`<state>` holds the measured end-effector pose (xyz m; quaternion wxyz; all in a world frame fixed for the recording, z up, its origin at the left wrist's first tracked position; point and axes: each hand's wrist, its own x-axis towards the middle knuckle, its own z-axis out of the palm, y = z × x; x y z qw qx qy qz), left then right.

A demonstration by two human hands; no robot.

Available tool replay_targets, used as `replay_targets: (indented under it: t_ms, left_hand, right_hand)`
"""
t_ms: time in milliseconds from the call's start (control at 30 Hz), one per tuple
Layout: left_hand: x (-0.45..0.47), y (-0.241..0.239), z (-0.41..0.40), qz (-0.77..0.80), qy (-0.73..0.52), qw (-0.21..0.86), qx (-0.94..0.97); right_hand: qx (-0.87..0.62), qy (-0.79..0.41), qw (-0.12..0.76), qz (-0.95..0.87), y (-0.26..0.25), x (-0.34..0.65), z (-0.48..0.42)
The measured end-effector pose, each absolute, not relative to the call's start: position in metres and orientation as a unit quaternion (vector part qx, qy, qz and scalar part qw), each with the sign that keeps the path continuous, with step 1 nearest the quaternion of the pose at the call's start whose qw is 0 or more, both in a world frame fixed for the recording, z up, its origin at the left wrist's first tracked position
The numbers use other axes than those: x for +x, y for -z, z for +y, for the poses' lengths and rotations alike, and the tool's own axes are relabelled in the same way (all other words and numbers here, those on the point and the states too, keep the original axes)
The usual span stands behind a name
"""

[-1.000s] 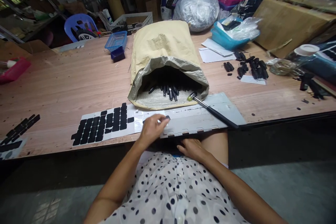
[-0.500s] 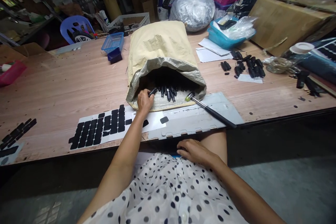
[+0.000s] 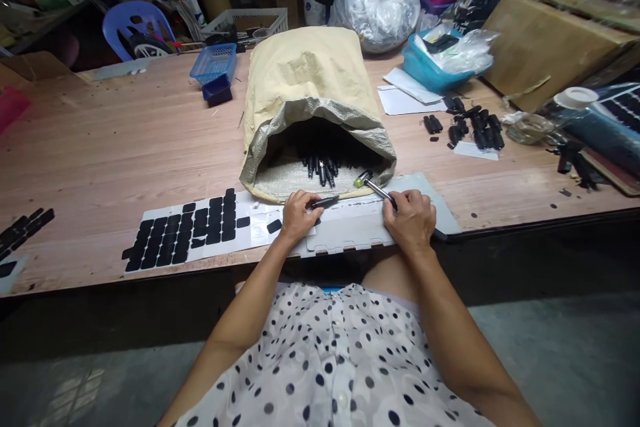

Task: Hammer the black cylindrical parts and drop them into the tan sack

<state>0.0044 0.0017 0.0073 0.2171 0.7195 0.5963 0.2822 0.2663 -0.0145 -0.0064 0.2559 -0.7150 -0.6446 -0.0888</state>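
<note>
My left hand point(image 3: 299, 217) pinches a slim black pen-shaped part point(image 3: 327, 201), held just in front of the sack's mouth and over the grey board point(image 3: 350, 225). At the board's right side, my right hand point(image 3: 412, 221) is closed around the handle of a small hammer point(image 3: 379, 189). The hammer's yellowish-green head lies at the lip of the sack, and part of the handle is hidden under my fingers. Inside the open cream woven sack point(image 3: 307, 63) lies a pile of similar black parts point(image 3: 325, 170).
Rows of black rectangular stickers point(image 3: 173, 237) lie to the left on a white sheet. Black pieces point(image 3: 480, 125) are heaped at the right, near a teal basket point(image 3: 425, 67) and a cardboard box point(image 3: 545, 47). Blue baskets point(image 3: 214, 63) stand behind left.
My left hand has come out of the sack's mouth toward me with the black part. My right hand has risen from my lap onto the hammer handle. The view has shifted slightly.
</note>
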Motion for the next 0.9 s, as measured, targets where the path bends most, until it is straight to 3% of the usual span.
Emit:
replay_targets:
  t_ms: [467, 800, 900]
  left_hand:
    - [0.005, -0.015, 0.0, 0.581, -0.212, 0.227, 0.752]
    - [0.017, -0.018, 0.001, 0.619, -0.229, 0.261, 0.705]
    - [0.019, -0.018, 0.0, 0.625, -0.235, 0.259, 0.698]
  right_hand:
    - [-0.718, 0.077, 0.248, -0.646, 0.011, 0.265, -0.016]
    - [-0.685, -0.022, 0.319, -0.655, -0.01, 0.25, -0.04]
    - [-0.651, -0.081, 0.293, -0.696, -0.021, 0.235, -0.059]
